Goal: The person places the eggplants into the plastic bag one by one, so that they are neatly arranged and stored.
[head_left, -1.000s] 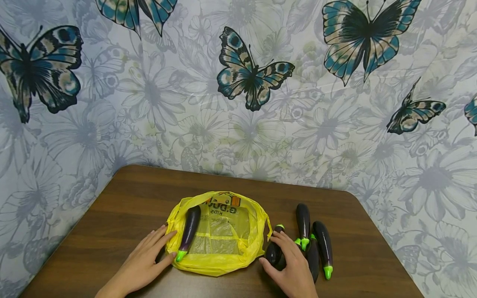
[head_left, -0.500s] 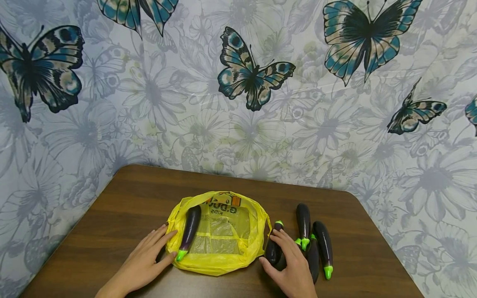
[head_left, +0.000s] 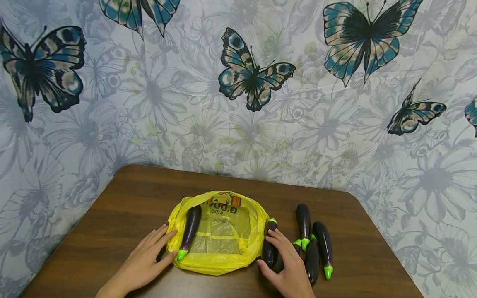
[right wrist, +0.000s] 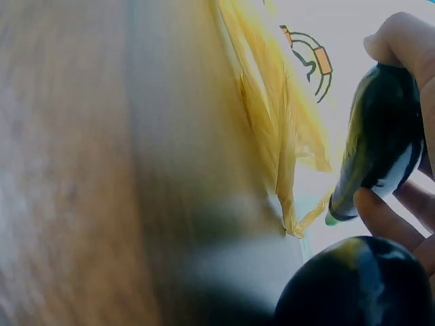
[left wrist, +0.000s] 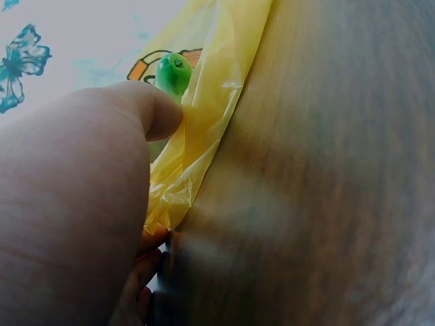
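A yellow plastic bag (head_left: 214,265) lies with its mouth wide on the table, print showing on its inner wall. One dark purple toy-like eggplant (head_left: 191,229) with a green end rests inside, along the bag's left wall. My left hand (head_left: 145,258) holds that side's rim, thumb over the edge and fingers outside; the left wrist view shows the thumb on the plastic (left wrist: 204,115) near the green tip (left wrist: 174,75). Beside the bag's right side, my right hand (head_left: 287,263) grips a second eggplant (head_left: 269,250) between thumb and fingers, its green end pointing away.
Several more eggplants (head_left: 323,244) lie grouped to the right of my right hand. The brown wooden table (head_left: 138,198) ends at the back against a wall covering (head_left: 246,136) printed with butterflies and flowers.
My right hand has shifted slightly left with its eggplant, closer to the bag, uncovering more of the eggplants behind it. My left hand and the bag look the same.
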Demonstrator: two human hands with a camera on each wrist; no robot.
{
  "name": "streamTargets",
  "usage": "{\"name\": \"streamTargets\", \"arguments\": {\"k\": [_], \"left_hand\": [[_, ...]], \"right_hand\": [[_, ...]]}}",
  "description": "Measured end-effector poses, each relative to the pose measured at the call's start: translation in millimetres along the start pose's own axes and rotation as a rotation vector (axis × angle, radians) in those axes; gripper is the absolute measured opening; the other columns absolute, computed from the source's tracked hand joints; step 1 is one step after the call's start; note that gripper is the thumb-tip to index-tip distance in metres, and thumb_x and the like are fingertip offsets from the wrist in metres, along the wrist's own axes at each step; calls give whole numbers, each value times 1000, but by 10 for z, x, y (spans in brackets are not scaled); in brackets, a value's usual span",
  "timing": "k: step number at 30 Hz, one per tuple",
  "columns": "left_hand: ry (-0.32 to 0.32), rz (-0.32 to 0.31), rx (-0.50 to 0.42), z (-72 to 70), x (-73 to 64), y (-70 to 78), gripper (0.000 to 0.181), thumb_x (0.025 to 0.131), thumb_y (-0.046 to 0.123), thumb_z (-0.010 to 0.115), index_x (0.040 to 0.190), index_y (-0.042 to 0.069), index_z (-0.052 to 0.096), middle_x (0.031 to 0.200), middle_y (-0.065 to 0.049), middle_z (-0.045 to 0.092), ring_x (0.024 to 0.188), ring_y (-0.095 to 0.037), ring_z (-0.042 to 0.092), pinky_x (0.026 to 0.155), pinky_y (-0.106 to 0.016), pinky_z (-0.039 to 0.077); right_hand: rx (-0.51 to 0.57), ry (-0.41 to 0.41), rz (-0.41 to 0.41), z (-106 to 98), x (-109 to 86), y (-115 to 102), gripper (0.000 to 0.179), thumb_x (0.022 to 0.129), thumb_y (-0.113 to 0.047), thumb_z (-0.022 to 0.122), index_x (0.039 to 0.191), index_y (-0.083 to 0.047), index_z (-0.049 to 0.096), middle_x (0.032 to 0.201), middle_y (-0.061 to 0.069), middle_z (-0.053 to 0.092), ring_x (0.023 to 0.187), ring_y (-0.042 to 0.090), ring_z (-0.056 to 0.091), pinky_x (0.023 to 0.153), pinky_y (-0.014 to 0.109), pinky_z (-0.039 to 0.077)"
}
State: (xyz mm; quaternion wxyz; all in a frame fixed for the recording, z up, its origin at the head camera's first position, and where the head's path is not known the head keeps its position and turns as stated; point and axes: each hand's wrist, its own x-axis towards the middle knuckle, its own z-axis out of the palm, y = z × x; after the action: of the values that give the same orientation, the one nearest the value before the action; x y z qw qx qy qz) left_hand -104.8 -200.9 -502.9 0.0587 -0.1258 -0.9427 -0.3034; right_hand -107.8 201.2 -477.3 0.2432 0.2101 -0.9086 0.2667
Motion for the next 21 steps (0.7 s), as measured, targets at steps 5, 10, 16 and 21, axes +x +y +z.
{"name": "streamTargets", "arguments": {"k": [5, 10, 16, 21], "left_hand": [[6, 6, 1, 4, -3, 3, 59, 99, 50, 65, 147, 16, 58, 159, -21, 43, 147, -44, 40, 115, -70, 32], [5, 8, 2, 6, 3, 0, 59, 99, 50, 65, 147, 16, 58, 159, -21, 43, 147, -43, 40, 115, -69, 32], [2, 4, 7, 0, 5, 0, 59, 99, 50, 66, 146, 16, 59, 159, -21, 44, 147, -44, 40, 115, -70, 32], [1, 2, 9, -5, 5, 5, 60, 99, 51, 65, 146, 15, 59, 159, -21, 44, 147, -45, 40, 114, -70, 32]], "right_hand": [[-25, 32, -15, 0, 5, 0, 58, 79, -22, 90, 131, -18, 67, 144, -2, 61, 133, 23, 59, 113, 4, 27], [-41, 100, -31, -1, 21, -2, 59, 74, -16, 92, 129, -16, 69, 142, -3, 63, 128, 21, 64, 111, 4, 31], [-50, 177, -32, -18, 42, -2, 56, 75, -9, 90, 127, -15, 70, 137, -2, 67, 115, 20, 70, 102, 4, 42], [-17, 187, -38, -24, 43, 4, 56, 75, -7, 89, 128, -10, 70, 133, 4, 70, 112, 26, 72, 104, 4, 40]]}}
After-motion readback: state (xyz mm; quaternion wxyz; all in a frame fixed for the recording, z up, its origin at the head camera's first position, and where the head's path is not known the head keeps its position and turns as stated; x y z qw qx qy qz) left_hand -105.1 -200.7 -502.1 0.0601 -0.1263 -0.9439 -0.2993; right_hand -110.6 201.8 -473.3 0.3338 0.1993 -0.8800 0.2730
